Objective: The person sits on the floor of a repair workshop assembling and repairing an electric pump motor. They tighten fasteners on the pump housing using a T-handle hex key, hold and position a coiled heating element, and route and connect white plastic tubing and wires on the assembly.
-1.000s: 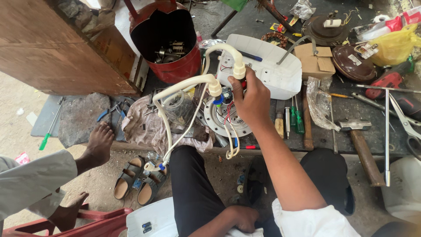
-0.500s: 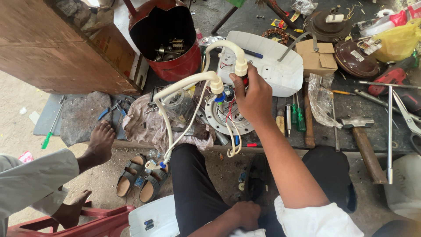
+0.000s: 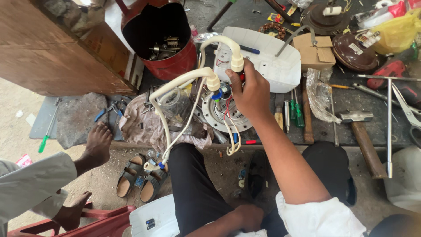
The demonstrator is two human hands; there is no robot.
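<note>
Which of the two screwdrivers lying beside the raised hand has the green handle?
The right one of the pair, the green screwdriver. The other screwdriver next to it, closer to the right hand, has a dark handle with a metal cap.

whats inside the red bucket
The red bucket holds a pile of metal bolts and fittings at its bottom. The rest of its inside is dark, so anything deeper is hidden.

Even, soft daylight; shadows faint; no glare; focus sharp at centre; slight wide-angle stretching toward the edges.
</note>
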